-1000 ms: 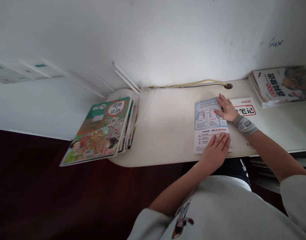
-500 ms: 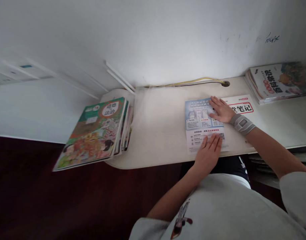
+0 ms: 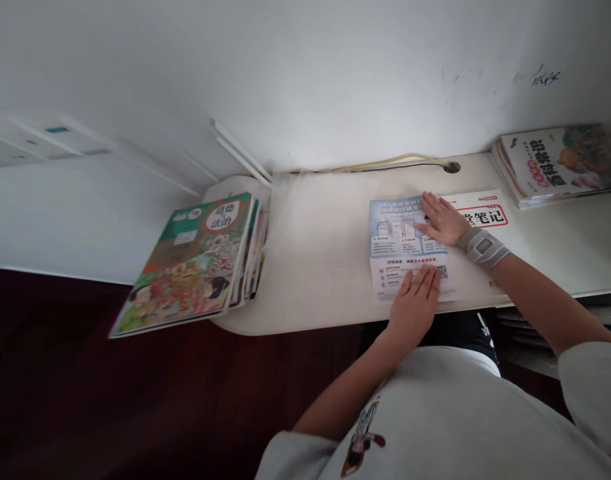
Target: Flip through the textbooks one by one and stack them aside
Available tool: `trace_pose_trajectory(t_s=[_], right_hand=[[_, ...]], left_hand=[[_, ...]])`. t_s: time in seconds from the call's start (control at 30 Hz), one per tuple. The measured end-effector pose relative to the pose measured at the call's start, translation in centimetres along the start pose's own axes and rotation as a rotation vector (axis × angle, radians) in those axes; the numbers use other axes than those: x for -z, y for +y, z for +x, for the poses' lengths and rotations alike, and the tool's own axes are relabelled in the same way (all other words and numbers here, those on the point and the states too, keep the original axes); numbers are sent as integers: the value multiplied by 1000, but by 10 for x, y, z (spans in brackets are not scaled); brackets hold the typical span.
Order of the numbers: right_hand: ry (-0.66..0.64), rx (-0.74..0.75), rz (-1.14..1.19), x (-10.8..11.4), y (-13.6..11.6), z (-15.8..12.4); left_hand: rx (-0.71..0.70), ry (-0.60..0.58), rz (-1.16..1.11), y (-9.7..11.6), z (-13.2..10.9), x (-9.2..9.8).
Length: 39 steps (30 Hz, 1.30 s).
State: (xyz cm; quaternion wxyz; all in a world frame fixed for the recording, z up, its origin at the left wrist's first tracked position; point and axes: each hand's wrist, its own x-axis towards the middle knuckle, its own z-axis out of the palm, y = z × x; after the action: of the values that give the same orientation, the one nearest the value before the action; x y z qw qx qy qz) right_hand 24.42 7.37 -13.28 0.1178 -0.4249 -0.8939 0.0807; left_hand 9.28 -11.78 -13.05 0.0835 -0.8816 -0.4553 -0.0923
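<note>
In the head view, your left hand (image 3: 415,303) lies open and flat, fingers stretched, on the near edge of the blue leaflet (image 3: 395,243), right of the middle of the surface (image 3: 325,267). Your right hand (image 3: 442,220), also flat, presses its far right part, probably so that the sheet does not curl. A white notebook (image 3: 490,212) lies just right of it.

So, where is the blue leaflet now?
Head view: the leaflet lies on the desk, right of centre, under left hand and right hand, beside the red-lettered book.
</note>
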Motion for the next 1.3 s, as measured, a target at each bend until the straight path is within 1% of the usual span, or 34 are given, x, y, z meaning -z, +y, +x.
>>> trace_pose_trajectory(t_s=[0.17, 0.27, 0.47, 0.6, 0.73, 0.87, 0.97, 1.2, 1.3], right_hand=[[49, -77, 25, 1, 2, 1], [49, -106, 14, 1, 1, 1], [23, -46, -15, 0, -1, 0], [47, -73, 2, 0, 0, 0], [53, -97, 2, 2, 0, 0], [26, -56, -46, 2, -3, -1], [8, -43, -71, 0, -4, -1], [105, -51, 41, -2, 8, -1], [87, -18, 36, -3, 9, -1]], left_hand=[[19, -40, -21, 0, 9, -2], [16, -68, -29, -3, 11, 0], [37, -101, -49, -4, 10, 4], [62, -125, -93, -2, 14, 1], [29, -149, -115, -6, 14, 2], [13, -156, -74, -8, 11, 6], [-4, -154, -71, -8, 10, 6], [-21, -129, -111, -11, 14, 0], [-43, -135, -99, -15, 14, 2]])
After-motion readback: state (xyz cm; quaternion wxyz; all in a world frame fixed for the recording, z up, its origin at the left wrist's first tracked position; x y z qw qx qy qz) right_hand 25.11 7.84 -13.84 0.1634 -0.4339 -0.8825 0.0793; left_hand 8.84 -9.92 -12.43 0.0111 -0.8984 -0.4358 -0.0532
